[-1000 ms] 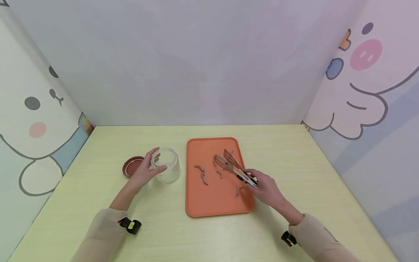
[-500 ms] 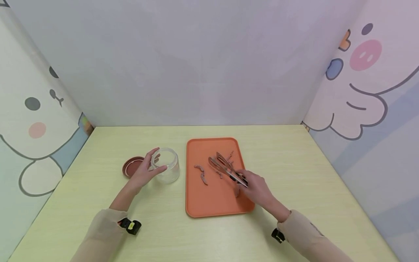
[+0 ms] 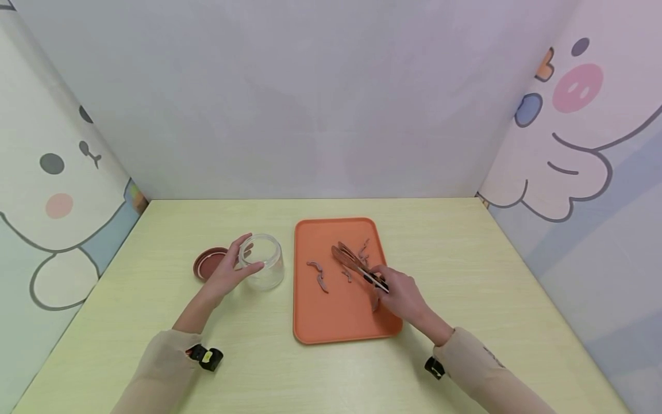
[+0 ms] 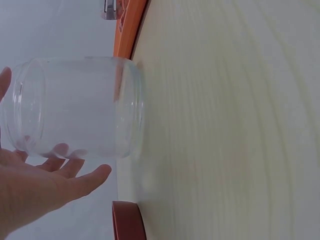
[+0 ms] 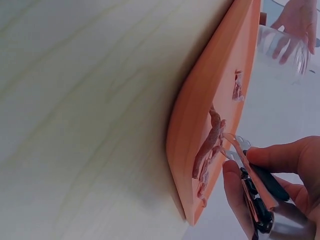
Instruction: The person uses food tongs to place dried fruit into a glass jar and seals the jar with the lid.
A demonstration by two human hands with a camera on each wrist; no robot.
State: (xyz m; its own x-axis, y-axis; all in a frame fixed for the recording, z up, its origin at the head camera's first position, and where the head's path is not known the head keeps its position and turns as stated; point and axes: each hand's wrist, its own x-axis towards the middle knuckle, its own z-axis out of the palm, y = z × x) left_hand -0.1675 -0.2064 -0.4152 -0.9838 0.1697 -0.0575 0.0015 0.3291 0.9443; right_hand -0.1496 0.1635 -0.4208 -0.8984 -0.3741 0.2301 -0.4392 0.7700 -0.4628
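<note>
My left hand (image 3: 227,276) holds a clear, wide-mouthed jar (image 3: 269,273) upright on the table, thumb at the near side and fingers round the left side. In the left wrist view the jar (image 4: 80,110) looks empty. My right hand (image 3: 405,296) grips metal tongs (image 3: 357,265) with black grips, their ends nearly together over the orange tray (image 3: 336,328). Several thin, curved pinkish-brown pieces (image 3: 322,282) lie scattered on the tray. The right wrist view shows the tong tips beside a cluster of such pieces (image 5: 207,142). Part of one piece is hidden by my right hand.
Left of the jar lies a round reddish-brown lid (image 3: 207,264), partly covered by my left hand. The pale yellow table (image 3: 289,379) meets a plain grey backdrop (image 3: 310,115); printed cartoon panels stand at both sides.
My right hand has moved left over the tray with the tongs, and the tong arms have come closer together. Left hand and jar have stayed in place.
</note>
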